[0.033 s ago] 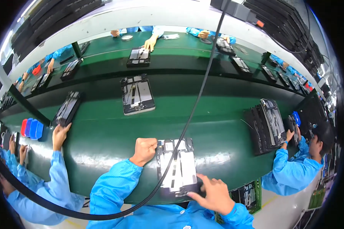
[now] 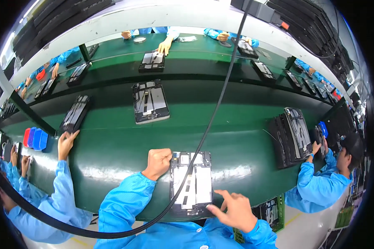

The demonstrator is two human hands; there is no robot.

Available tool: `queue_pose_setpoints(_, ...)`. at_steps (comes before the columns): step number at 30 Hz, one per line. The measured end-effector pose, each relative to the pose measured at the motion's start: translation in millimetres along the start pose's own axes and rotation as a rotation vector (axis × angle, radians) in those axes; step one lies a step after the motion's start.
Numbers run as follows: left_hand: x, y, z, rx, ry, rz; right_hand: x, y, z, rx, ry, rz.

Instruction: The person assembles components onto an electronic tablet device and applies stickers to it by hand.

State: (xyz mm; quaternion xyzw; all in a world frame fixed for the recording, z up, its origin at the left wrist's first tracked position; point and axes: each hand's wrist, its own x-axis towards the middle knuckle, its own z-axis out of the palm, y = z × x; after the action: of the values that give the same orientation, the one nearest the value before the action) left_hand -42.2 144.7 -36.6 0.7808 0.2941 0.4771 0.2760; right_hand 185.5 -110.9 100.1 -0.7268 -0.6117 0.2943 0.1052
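Observation:
An opened tablet (image 2: pixel 203 182), with its white battery cells and dark circuit parts showing, lies flat on the green bench in front of me. Beside its upper left edge my left hand (image 2: pixel 158 161) is closed in a fist; whatever it may hold is hidden inside the fingers. My right hand (image 2: pixel 237 211) is at the tablet's lower right corner, fingers apart, with the thumb at the edge. A black cable (image 2: pixel 212 120) hangs across the view and covers a strip of the tablet. Farther back lies a second opened tablet (image 2: pixel 157 101).
On the right stands a leaning stack of opened tablets (image 2: pixel 293 137), near a co-worker in blue (image 2: pixel 324 182). At left a co-worker's hand (image 2: pixel 65 143) touches another tablet (image 2: pixel 75 114). Blue and red bins (image 2: pixel 38 139) sit beyond it. A green crate (image 2: pixel 280 211) stands below the bench edge.
My tablet has turned slightly and lies straighter. My right hand has shifted a little right, its fingers coming off the corner. The left co-worker's tablet has slid slightly away.

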Motion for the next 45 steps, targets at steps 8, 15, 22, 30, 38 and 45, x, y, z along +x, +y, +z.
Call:
queue_pose_setpoints(8,4.7,27.8,-11.9,0.15,-0.054,0.013,105.6,15.2,-3.0,0.48,0.264,-0.539)
queue_pose_setpoints(15,-5.0,21.7,-34.1,0.079,-0.394,-0.125,179.1,5.9,7.9,0.459,0.26,-0.559)
queue_pose_setpoints(22,-4.4,26.0,-49.0,-0.036,-0.585,-0.122,196.4,-5.2,39.5,0.198,0.167,-0.693)
queue_pose_setpoints(30,-1.9,26.2,-54.5,-0.078,-0.635,-0.156,199.6,-4.9,41.3,0.263,0.238,-0.655)
queue_pose_setpoints(38,-0.8,28.8,-50.6,-0.032,-0.665,-0.151,200.2,-4.9,42.8,0.21,0.285,-0.69)
queue_pose_setpoints(45,-1.4,25.8,-54.5,-0.11,-0.655,-0.178,200.8,-7.5,41.3,0.17,0.3,-0.699)
